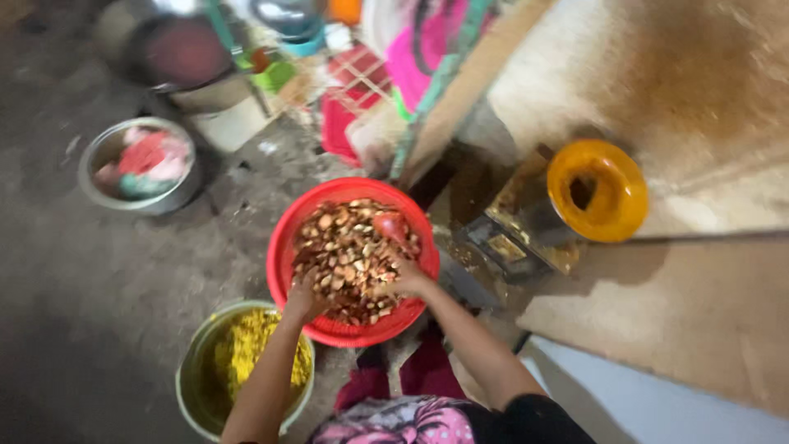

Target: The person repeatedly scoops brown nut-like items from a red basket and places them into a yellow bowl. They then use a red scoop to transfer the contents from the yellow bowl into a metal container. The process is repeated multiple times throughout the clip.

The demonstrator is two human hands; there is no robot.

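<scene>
Red basin (283, 247) on floor, heaped with brown pieces (349, 255). Left hand (302, 298) at near rim, fingers buried in heap; grip unclear. Right hand (404, 278) curled around red scoop (393, 226). Risk: heap sits high, stirring could spill pieces over rim into yellow-filled bucket (193, 374) touching basin.

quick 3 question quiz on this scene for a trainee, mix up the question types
1. True or false: both hands are in the red basin of brown pieces.
2. What colour is the funnel on the machine? A blue, B orange-yellow, C white.
3. What fills the green bucket beside the red basin?

Key: 1 true. 2 B. 3 yellow pieces.
</scene>
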